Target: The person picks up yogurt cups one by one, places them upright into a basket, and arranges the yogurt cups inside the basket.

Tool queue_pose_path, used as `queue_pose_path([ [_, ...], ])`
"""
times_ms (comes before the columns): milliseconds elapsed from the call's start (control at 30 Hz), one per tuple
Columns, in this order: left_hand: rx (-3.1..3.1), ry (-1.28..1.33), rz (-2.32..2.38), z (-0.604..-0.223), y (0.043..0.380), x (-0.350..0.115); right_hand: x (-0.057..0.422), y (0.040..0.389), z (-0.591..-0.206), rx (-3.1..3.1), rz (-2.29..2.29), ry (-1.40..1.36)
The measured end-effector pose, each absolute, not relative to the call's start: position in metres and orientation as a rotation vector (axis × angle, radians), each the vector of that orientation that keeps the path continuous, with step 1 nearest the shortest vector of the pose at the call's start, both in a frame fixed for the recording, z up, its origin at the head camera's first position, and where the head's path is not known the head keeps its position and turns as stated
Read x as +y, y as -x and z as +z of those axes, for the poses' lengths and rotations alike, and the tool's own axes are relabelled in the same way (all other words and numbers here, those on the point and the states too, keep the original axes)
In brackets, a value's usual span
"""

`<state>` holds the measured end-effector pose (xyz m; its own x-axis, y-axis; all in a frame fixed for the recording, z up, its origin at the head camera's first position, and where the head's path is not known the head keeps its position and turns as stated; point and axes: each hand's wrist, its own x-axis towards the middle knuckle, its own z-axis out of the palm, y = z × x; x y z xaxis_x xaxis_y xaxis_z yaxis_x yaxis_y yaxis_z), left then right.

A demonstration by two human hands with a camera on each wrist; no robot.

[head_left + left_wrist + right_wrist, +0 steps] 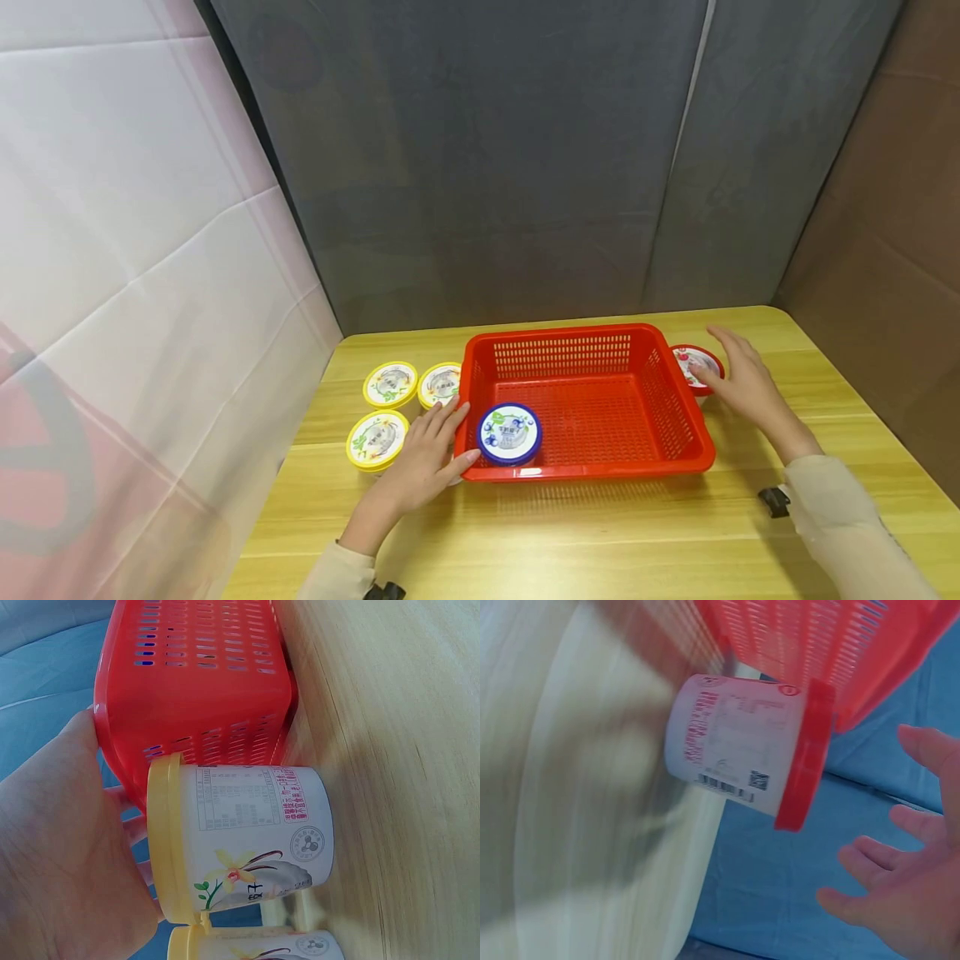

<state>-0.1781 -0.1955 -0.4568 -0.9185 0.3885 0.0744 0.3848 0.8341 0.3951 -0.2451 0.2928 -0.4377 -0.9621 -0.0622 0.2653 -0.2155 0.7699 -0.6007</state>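
Note:
A red plastic basket (600, 421) sits on the table, with a blue-lidded tub (510, 435) in its front left corner. My left hand (418, 462) touches the basket's left rim, fingertips on the side and thumb by the front corner. Beneath that hand, a white tub with a yellow lid (244, 836) stands beside the basket, mostly hidden in the head view. On the other side, a red-lidded tub (692, 363) stands close against the basket's right wall. My right hand (742, 385) is spread above and beside this tub, its fingers apart from the lid in the right wrist view.
More yellow-lidded tubs stand left of the basket: one at the back (390, 383), one nearer (377, 439) and one against the rim (439, 383). Grey cloth (480, 167) hangs behind the wooden table (570, 550), with a white panel at left and a brown one at right.

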Motion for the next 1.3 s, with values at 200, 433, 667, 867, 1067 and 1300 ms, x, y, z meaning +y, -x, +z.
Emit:
queue_pose_path([
  [200, 3.017, -0.641, 0.622, -0.457, 0.178, -0.195, 0.296, 0.248, -0.448, -2.754, 0.97, -0.205],
  [433, 3.01, -0.632, 0.618, -0.456, 0.179, -0.195, 0.299, 0.25, -0.458, -2.777, 0.972, -0.204],
  [667, 3.005, -0.625, 0.632, -0.456, 0.179, -0.196, 0.301, 0.25, -0.465, -2.803, 0.993, -0.185],
  [867, 3.007, -0.628, 0.645, -0.458, 0.179, -0.195, 0.301, 0.251, -0.47, -2.839, 1.006, -0.165],
  [1067, 3.02, -0.623, 0.64, -0.458, 0.179, -0.195, 0.299, 0.249, -0.471, -2.818, 1.033, -0.192],
  [1300, 3.016, -0.629, 0.643, -0.459, 0.179, -0.196, 0.298, 0.25, -0.475, -2.806, 1.024, -0.204],
])
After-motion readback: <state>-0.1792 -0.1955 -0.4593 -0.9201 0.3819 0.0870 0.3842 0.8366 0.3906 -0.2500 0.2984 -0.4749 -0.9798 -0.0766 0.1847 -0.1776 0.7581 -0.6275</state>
